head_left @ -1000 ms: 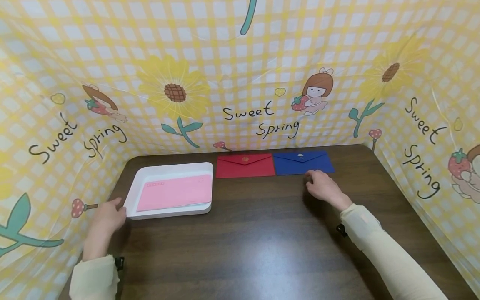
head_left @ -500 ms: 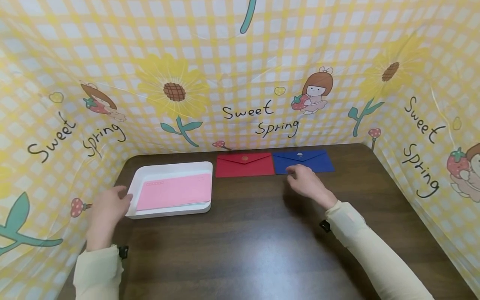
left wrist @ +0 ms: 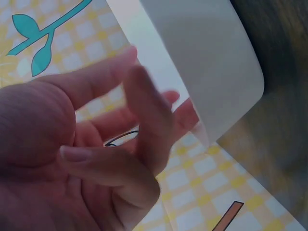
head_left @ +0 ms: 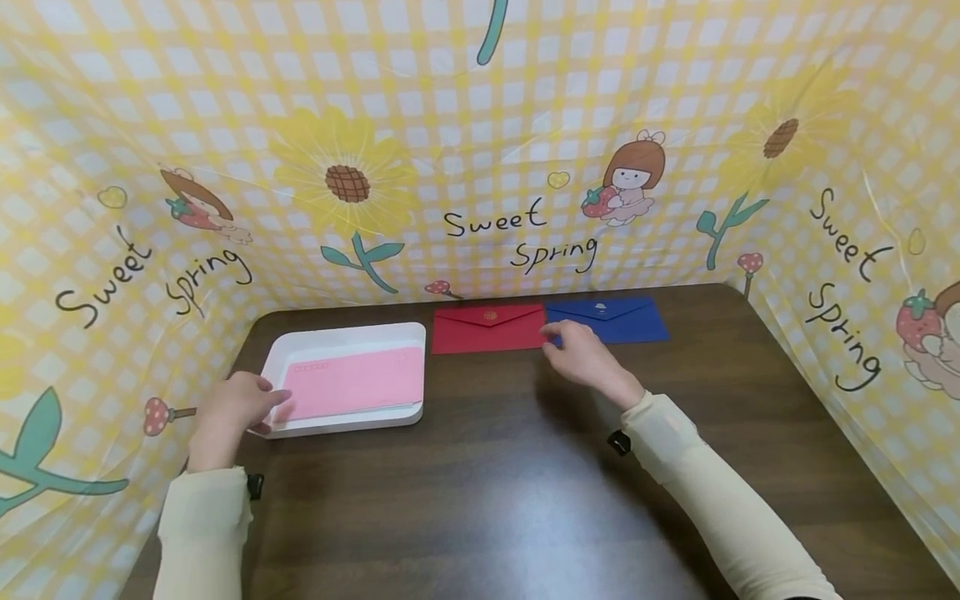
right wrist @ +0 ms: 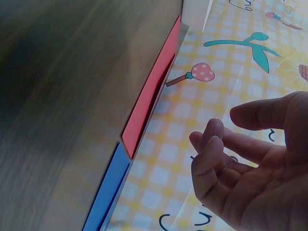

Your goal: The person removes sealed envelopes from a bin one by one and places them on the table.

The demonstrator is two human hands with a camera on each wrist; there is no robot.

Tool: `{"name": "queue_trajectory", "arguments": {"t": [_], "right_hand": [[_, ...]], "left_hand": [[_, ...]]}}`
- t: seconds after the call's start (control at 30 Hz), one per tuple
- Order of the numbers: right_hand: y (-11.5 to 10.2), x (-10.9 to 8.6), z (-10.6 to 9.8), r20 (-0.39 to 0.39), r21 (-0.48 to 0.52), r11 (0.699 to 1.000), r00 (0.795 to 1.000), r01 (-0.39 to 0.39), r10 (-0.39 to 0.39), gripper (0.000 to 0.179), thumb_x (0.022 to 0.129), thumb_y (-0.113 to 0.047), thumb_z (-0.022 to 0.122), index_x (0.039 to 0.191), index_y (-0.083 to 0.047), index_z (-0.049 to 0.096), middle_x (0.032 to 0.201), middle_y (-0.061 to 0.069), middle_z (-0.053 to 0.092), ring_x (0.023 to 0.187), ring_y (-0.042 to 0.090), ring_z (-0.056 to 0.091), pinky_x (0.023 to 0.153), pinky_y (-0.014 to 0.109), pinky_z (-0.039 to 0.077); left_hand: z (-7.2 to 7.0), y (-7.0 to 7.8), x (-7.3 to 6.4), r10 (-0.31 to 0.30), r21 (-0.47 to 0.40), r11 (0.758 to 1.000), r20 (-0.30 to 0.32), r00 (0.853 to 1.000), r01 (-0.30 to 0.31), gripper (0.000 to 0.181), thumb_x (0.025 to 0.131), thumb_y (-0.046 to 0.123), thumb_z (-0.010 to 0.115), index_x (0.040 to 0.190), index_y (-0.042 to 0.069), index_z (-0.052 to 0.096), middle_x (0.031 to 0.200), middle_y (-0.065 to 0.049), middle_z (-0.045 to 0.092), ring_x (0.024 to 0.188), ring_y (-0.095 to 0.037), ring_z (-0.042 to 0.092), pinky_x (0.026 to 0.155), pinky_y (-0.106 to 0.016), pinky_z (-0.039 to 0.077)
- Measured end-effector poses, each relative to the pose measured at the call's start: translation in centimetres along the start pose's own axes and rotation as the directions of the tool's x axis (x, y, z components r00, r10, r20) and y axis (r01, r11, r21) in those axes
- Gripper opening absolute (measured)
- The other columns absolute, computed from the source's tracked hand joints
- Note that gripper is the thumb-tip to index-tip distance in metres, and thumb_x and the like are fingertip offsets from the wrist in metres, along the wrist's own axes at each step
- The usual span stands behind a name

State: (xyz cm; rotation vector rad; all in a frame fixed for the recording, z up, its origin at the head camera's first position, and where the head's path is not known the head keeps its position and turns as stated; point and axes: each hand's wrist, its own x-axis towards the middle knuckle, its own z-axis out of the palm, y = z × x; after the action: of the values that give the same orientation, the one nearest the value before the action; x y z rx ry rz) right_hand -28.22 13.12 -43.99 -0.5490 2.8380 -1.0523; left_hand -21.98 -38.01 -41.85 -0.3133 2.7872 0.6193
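A white tray [head_left: 345, 335] at the left of the table holds a pink envelope [head_left: 356, 382], with a pale edge showing beneath it. My left hand [head_left: 236, 408] is at the tray's left end, fingers reaching over the rim toward the envelope's near-left corner. In the left wrist view its fingers are loosely bent beside the tray wall [left wrist: 211, 67], pinching nothing. Above the seam between a red envelope [head_left: 480, 335] and a blue envelope [head_left: 633, 321], my right hand [head_left: 588, 357] hovers. The right wrist view shows its fingers relaxed, nothing held, thumb apart.
Both flat envelopes lie along the back edge of the brown wooden table [head_left: 465, 483], right of the tray. A yellow checked cloth [head_left: 480, 167] with flower prints hangs behind and on both sides of the table.
My right hand has moved left across the blue envelope to the red envelope's corner. My left hand has moved from outside the tray's left end to over its rim.
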Motion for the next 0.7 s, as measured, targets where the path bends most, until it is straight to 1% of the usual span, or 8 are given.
{"name": "queue_trajectory", "arguments": {"t": [0.1,0.17,0.23,0.3,0.4,0.47,0.6,0.7], "right_hand": [[-0.6,0.2,0.4,0.003,0.011,1.0,1.0,-0.002,0.002,0.036,0.104,-0.011,0.058,0.136,0.005,0.066,0.137,0.021,0.066,0.098,0.03,0.065,0.086,0.044,0.052],[-1.0,0.4,0.8,0.009,0.01,1.0,1.0,-0.003,0.003,0.035,0.104,-0.011,0.059,0.135,0.004,0.067,0.136,0.02,0.066,0.097,0.029,0.066,0.087,0.044,0.053],[-1.5,0.6,1.2,0.021,0.01,1.0,1.0,-0.002,0.002,0.035,0.104,-0.011,0.059,0.135,0.004,0.066,0.135,0.02,0.066,0.114,0.031,0.065,0.095,0.047,0.054],[-1.9,0.8,1.7,0.035,0.008,1.0,0.999,-0.003,0.002,0.035,0.104,-0.011,0.06,0.136,0.004,0.066,0.137,0.019,0.066,0.125,0.033,0.062,0.102,0.049,0.051],[-2.7,1.2,2.4,0.05,0.014,1.0,0.999,-0.001,0.0,0.035,0.104,-0.01,0.061,0.137,0.003,0.066,0.138,0.018,0.065,0.128,0.034,0.061,0.105,0.05,0.05],[-3.3,1.6,2.9,0.054,0.006,1.0,0.998,0.012,-0.012,0.035,0.104,-0.011,0.061,0.137,0.001,0.067,0.138,0.017,0.066,0.127,0.032,0.062,0.104,0.049,0.05],[-4.8,2.2,3.9,0.07,0.011,0.999,0.996,0.046,-0.047,0.035,0.104,-0.011,0.062,0.137,0.0,0.067,0.137,0.015,0.067,0.124,0.029,0.064,0.104,0.047,0.051],[-5.9,2.7,4.8,0.1,0.02,0.998,0.993,0.059,-0.061,0.036,0.104,-0.011,0.063,0.139,-0.002,0.066,0.137,0.013,0.067,0.124,0.028,0.065,0.104,0.046,0.051]], "left_hand": [[-0.2,0.1,0.5,-0.014,0.013,1.0,0.054,0.998,0.014,0.062,0.102,0.038,0.067,0.129,-0.016,0.056,0.104,-0.031,0.069,0.072,-0.025,0.074,0.075,-0.055,0.049],[-0.2,0.2,0.7,-0.02,0.009,1.0,0.076,0.997,0.019,0.057,0.102,0.038,0.067,0.121,-0.015,0.06,0.096,-0.027,0.069,0.071,-0.023,0.074,0.073,-0.05,0.049],[-0.1,0.3,0.8,-0.028,0.01,1.0,0.091,0.995,0.027,0.048,0.102,0.036,0.067,0.104,-0.012,0.063,0.085,-0.02,0.068,0.069,-0.022,0.074,0.071,-0.046,0.049],[-0.1,0.4,1.0,-0.029,0.017,0.999,0.101,0.994,0.028,0.043,0.102,0.034,0.066,0.086,-0.005,0.061,0.076,-0.015,0.065,0.066,-0.022,0.073,0.068,-0.042,0.048],[-0.2,0.5,1.3,-0.028,0.023,0.999,0.116,0.993,0.025,0.043,0.102,0.033,0.066,0.074,0.003,0.053,0.071,-0.014,0.062,0.062,-0.022,0.073,0.063,-0.037,0.046],[-0.3,0.6,1.6,-0.035,0.014,0.999,0.133,0.991,0.034,0.042,0.101,0.031,0.067,0.075,0.002,0.051,0.07,-0.014,0.06,0.061,-0.022,0.072,0.06,-0.034,0.046],[-0.4,0.7,2.4,-0.075,-0.018,0.997,0.177,0.981,0.08,0.04,0.1,0.029,0.069,0.087,-0.004,0.05,0.074,-0.015,0.054,0.061,-0.023,0.071,0.057,-0.031,0.048],[-0.6,0.8,2.8,-0.097,-0.01,0.995,0.208,0.973,0.102,0.041,0.099,0.029,0.07,0.091,-0.006,0.05,0.076,-0.017,0.057,0.061,-0.024,0.07,0.058,-0.03,0.05]]}}
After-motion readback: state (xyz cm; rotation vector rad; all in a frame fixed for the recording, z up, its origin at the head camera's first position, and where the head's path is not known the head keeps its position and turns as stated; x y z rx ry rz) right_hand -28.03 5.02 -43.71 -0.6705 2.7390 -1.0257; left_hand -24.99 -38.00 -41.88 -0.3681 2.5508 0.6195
